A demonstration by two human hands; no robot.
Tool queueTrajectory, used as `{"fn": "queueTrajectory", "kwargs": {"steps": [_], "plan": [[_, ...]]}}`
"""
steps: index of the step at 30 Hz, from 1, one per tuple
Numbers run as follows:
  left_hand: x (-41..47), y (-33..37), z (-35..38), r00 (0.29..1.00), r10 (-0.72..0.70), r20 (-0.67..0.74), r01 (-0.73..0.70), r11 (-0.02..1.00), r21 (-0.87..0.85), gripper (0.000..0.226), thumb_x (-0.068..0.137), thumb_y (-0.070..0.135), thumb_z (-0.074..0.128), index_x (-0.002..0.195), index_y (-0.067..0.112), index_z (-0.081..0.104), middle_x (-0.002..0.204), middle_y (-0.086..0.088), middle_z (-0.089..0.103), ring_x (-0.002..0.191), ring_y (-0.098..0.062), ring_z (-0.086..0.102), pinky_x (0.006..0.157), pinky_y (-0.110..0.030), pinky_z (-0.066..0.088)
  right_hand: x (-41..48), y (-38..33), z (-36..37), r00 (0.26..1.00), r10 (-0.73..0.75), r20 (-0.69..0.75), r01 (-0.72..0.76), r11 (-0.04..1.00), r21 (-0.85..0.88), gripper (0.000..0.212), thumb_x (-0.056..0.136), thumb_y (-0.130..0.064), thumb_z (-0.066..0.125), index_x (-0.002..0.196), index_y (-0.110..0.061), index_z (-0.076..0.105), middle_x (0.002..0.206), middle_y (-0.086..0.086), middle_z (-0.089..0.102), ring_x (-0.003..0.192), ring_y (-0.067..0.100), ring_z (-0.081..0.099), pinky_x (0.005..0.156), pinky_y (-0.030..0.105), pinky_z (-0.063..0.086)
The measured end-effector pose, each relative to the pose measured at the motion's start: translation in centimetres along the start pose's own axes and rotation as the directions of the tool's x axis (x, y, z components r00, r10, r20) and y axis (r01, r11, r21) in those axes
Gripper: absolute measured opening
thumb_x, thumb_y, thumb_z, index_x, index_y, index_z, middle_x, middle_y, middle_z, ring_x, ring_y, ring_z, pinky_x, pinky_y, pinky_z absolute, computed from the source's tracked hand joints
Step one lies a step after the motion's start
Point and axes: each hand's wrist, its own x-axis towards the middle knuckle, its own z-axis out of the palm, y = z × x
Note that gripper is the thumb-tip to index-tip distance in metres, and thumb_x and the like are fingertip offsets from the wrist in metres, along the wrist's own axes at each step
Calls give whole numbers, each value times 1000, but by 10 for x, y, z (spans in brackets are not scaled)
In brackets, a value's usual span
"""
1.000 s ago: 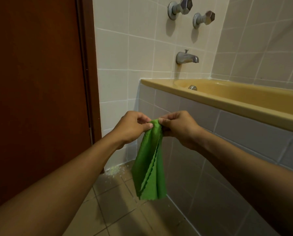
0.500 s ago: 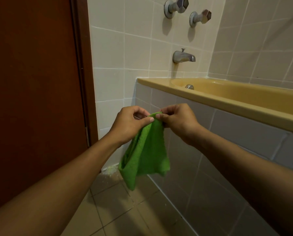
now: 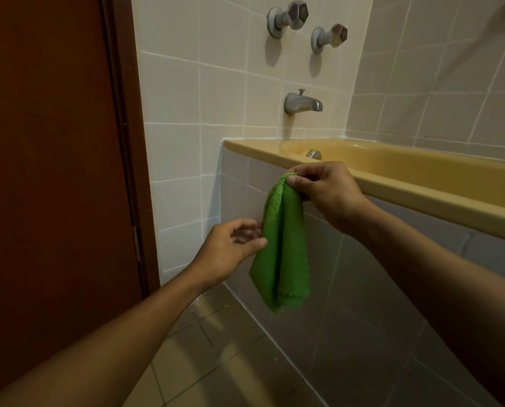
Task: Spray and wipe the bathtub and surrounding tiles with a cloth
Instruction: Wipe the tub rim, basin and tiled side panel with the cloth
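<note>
A green cloth hangs folded in front of the tiled bathtub front. My right hand pinches the cloth's top between thumb and fingers, just below the yellow bathtub rim. My left hand is lower, at the cloth's left edge. Its fingers are loosely curled with a gap to the thumb, and the thumb tip touches the edge. The wall tiles rise behind the tub. No spray bottle is in view.
A brown door and its frame fill the left side. Two tap handles and a metal spout stick out of the wall above the tub end. The floor tiles lie below my arms.
My left hand has let go of the cloth's top and dropped to its left edge. My right hand has lifted the cloth toward the tub rim, and the cloth now hangs straight.
</note>
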Motion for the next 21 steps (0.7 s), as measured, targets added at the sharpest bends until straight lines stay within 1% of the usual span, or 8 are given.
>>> {"fn": "queueTrajectory", "kwargs": {"steps": [3, 6, 10, 13, 15, 18, 19, 21], "plan": [[4, 10, 6, 997, 50, -52, -49, 999, 11, 31, 86, 14, 80, 111, 28, 69, 100, 2, 73, 92, -5, 68, 82, -17, 55, 3, 3, -6, 999, -16, 46, 17, 1000, -25, 11, 95, -10, 68, 101, -8, 77, 85, 2, 76, 78, 11, 69, 76, 32, 57], [8, 17, 10, 995, 67, -71, -67, 998, 6, 33, 87, 12, 79, 110, 31, 65, 95, 6, 67, 84, 2, 62, 77, -14, 53, 3, 4, -7, 996, -35, 78, 39, 998, -53, 11, 94, -10, 69, 100, -9, 78, 85, 1, 77, 80, 13, 70, 80, 35, 60], [11, 19, 13, 992, 48, -117, -46, 999, 12, 23, 87, 13, 80, 107, 15, 69, 95, 0, 71, 86, -8, 66, 76, -17, 56, 0, 4, -3, 993, -38, 112, 44, 998, -43, 11, 93, -5, 68, 95, -13, 77, 84, 2, 76, 82, 14, 70, 85, 36, 61], [13, 14, 10, 982, 22, -186, -22, 1000, 6, 18, 84, 17, 84, 93, 16, 68, 91, -9, 72, 88, -26, 70, 82, -41, 61, 0, 4, 0, 996, -33, 78, 36, 999, -40, 12, 93, -6, 69, 94, -14, 77, 85, 4, 76, 81, 17, 69, 86, 41, 61], [14, 13, 10, 973, 37, -226, -31, 999, 27, 17, 82, 21, 85, 88, 21, 70, 87, -5, 73, 85, -28, 72, 81, -52, 61, 1, 4, 1, 998, -32, 50, 34, 998, -43, 10, 92, -6, 70, 96, -12, 77, 88, 7, 76, 82, 18, 70, 86, 42, 61], [13, 14, 12, 958, 45, -283, -11, 993, 120, 15, 83, 28, 85, 84, 22, 71, 80, -1, 72, 76, -25, 72, 73, -51, 62, 3, 4, 3, 999, -41, 1, 41, 998, -54, 10, 91, -8, 72, 99, -10, 78, 88, 6, 77, 83, 21, 72, 85, 42, 62], [12, 16, 12, 962, 28, -271, 15, 988, 155, 15, 84, 31, 83, 83, 21, 71, 77, -1, 72, 73, -23, 72, 71, -50, 62, 4, 5, 5, 999, -41, -23, 39, 997, -63, 10, 91, -9, 73, 100, -10, 78, 89, 6, 77, 86, 24, 73, 84, 43, 62], [11, 19, 14, 982, -37, -185, 81, 969, 235, 17, 88, 33, 79, 82, 19, 73, 71, -1, 73, 65, -19, 72, 68, -42, 62, 5, 8, 9, 997, -25, -75, 20, 997, -74, 14, 90, -11, 75, 103, -8, 78, 92, 8, 76, 89, 27, 73, 84, 44, 62]]}}
